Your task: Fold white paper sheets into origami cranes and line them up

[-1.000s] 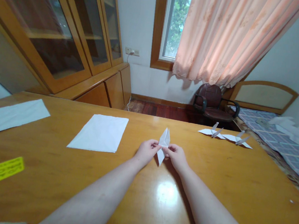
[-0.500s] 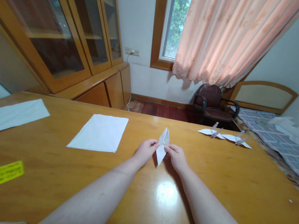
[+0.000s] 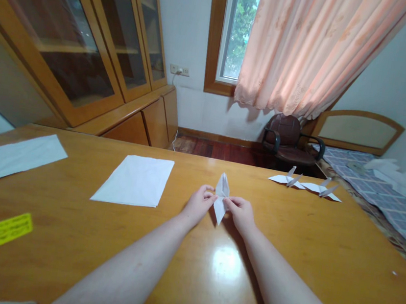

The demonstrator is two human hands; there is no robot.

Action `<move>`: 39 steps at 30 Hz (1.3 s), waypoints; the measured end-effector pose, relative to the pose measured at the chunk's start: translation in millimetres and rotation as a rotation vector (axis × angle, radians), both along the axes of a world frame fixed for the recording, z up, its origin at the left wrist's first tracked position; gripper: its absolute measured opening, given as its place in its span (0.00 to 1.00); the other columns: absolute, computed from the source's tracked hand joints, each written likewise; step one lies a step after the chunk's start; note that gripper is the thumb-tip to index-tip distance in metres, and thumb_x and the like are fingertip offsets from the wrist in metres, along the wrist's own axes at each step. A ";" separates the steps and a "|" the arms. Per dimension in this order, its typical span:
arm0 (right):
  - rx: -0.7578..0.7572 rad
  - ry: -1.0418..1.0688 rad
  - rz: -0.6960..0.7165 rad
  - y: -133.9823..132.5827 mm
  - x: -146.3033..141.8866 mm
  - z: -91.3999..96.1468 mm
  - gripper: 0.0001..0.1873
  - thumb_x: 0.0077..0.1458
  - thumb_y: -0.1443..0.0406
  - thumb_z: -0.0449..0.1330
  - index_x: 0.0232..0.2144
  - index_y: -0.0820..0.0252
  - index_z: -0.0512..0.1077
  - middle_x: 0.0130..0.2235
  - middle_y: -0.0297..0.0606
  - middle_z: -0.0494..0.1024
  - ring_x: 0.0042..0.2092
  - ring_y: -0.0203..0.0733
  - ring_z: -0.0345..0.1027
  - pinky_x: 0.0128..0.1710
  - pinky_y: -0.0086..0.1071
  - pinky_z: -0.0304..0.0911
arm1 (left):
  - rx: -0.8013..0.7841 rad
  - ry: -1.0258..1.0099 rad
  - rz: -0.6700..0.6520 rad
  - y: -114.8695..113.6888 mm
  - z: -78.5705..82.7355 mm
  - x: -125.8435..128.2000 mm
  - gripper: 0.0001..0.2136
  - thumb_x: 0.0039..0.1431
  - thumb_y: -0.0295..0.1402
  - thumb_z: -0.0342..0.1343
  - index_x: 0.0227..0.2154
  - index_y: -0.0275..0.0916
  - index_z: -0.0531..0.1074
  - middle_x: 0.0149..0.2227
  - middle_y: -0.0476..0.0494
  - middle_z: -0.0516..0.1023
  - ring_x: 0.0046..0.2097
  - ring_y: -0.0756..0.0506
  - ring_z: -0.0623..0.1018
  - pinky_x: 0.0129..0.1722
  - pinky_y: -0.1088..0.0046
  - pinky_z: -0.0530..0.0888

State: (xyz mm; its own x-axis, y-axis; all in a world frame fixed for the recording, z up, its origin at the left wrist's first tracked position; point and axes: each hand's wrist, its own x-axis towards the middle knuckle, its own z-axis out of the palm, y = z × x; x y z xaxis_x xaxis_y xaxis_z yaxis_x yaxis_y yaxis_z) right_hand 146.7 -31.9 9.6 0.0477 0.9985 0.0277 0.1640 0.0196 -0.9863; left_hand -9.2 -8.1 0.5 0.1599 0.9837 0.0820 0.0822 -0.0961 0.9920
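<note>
My left hand (image 3: pixel 200 205) and right hand (image 3: pixel 240 214) pinch the folded white origami piece (image 3: pixel 222 189) from either side. Its long axis points straight ahead, away from me (crisp paper, narrow diamond shape).

Between my left hand (image 3: pixel 200 205) and the white paper sheet (image 3: pixel 133 180) I have free way over the wooden table (image 3: pixel 324 246); my right hand (image 3: pixel 241 215) can pass rightward until the folded paper cranes (image 3: pixel 304 185) stand in the way.
</note>
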 end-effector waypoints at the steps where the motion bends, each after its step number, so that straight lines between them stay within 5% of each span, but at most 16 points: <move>1: 0.005 -0.003 -0.030 -0.3 -0.2 1.4 0.15 0.44 0.56 0.59 0.24 0.63 0.76 0.24 0.38 0.77 0.28 0.40 0.67 0.30 0.31 0.61 | 0.022 0.004 0.054 0.0 1.3 -0.8 0.08 0.51 0.33 0.55 0.34 0.37 0.66 0.30 0.48 0.74 0.32 0.49 0.75 0.34 0.73 0.71; 5: 0.046 -0.009 -0.137 -0.8 -1.1 3.3 0.14 0.44 0.56 0.59 0.23 0.62 0.76 0.25 0.39 0.77 0.29 0.41 0.68 0.31 0.32 0.62 | 0.268 0.236 0.142 -4.5 12.6 -5.7 0.05 0.50 0.33 0.57 0.29 0.38 0.69 0.32 0.47 0.72 0.36 0.48 0.73 0.40 0.70 0.70; 12: 0.225 -0.107 -0.151 -2.0 -1.9 -0.7 0.12 0.48 0.57 0.58 0.27 0.59 0.76 0.29 0.39 0.77 0.33 0.41 0.68 0.35 0.33 0.62 | 0.421 0.319 -0.157 -24.1 19.9 1.1 0.17 0.55 0.35 0.54 0.48 0.40 0.69 0.48 0.40 0.72 0.50 0.43 0.70 0.53 0.62 0.65; 16: 0.288 -0.139 -0.085 -3.2 -2.3 0.6 0.11 0.50 0.58 0.58 0.28 0.57 0.77 0.31 0.39 0.76 0.35 0.41 0.68 0.35 0.33 0.62 | 0.380 0.296 -0.153 -26.1 16.5 3.9 0.17 0.56 0.37 0.53 0.48 0.38 0.68 0.48 0.37 0.71 0.51 0.42 0.70 0.55 0.60 0.64; 22: 0.377 -0.196 -0.003 -4.7 -2.6 3.3 0.12 0.53 0.58 0.56 0.30 0.55 0.78 0.32 0.40 0.73 0.37 0.42 0.66 0.39 0.35 0.62 | 0.057 -0.061 -0.144 -15.8 9.0 6.7 0.13 0.53 0.36 0.56 0.39 0.34 0.68 0.43 0.38 0.74 0.44 0.44 0.75 0.45 0.65 0.73; 28: 0.423 -0.248 0.036 -5.2 -3.8 2.5 0.12 0.53 0.58 0.56 0.27 0.55 0.78 0.42 0.43 0.71 0.44 0.45 0.64 0.46 0.40 0.60 | -0.027 -0.079 -0.001 -7.2 3.1 6.6 0.15 0.48 0.34 0.61 0.38 0.35 0.68 0.39 0.41 0.77 0.41 0.45 0.76 0.43 0.67 0.73; 35: 0.303 -0.136 -0.042 -1.0 -6.1 -2.5 0.08 0.48 0.59 0.60 0.28 0.57 0.74 0.35 0.40 0.74 0.39 0.43 0.67 0.44 0.39 0.63 | -0.037 -0.172 -0.128 -6.8 5.4 6.3 0.11 0.53 0.30 0.54 0.40 0.35 0.69 0.43 0.39 0.77 0.45 0.44 0.76 0.46 0.65 0.72; 39: 0.175 0.111 -0.046 3.8 -7.7 -10.4 0.17 0.43 0.59 0.64 0.36 0.58 0.70 0.35 0.39 0.74 0.35 0.40 0.67 0.38 0.36 0.65 | -0.052 -0.237 -0.138 -4.6 2.6 5.9 0.18 0.52 0.27 0.54 0.47 0.36 0.66 0.42 0.40 0.77 0.44 0.45 0.76 0.47 0.65 0.71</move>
State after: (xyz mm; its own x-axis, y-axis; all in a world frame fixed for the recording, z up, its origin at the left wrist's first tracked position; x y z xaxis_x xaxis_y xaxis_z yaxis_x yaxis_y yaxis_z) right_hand 138.9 -28.1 -0.8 0.1058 0.9755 0.1931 0.0597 0.1876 -0.9804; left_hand -3.3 -12.7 3.0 0.2751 0.9578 0.0835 -0.1634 -0.0390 0.9858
